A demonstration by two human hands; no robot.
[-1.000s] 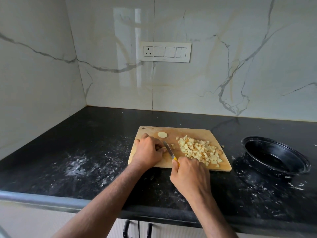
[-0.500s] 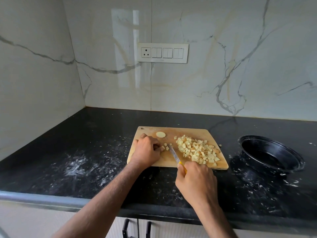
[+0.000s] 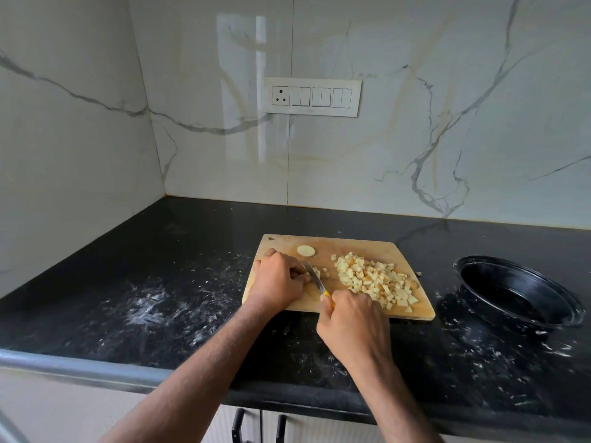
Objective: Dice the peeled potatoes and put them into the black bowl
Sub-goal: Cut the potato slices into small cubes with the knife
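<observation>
Dicing is in progress on the board (image 3: pixel 358 247), which lies on the dark counter (image 3: pixel 179 251) with the black bowl (image 3: pixel 519 294) well apart to its right. Right hand (image 3: pixel 351 324) is curled round the yellow handle of the knife (image 3: pixel 315 278); the blade angles up and left across the board, its far end at the fingers of the left hand. Left hand (image 3: pixel 278 279) is curled, knuckles up, over a small remnant of potato, pinning it so the blade can work close beside the fingertips; how much potato remains under the hand cannot be told. A few fresh cubes (image 3: pixel 321 271) lie just right of the blade. Finished dice (image 3: pixel 374 279) form a heap on the right half of the board, likely kept on the bowl side for a short transfer. One round slice (image 3: pixel 306 250) lies uncut near the far edge. Nothing is visible in the bowl, so transfer appears not yet begun.
</observation>
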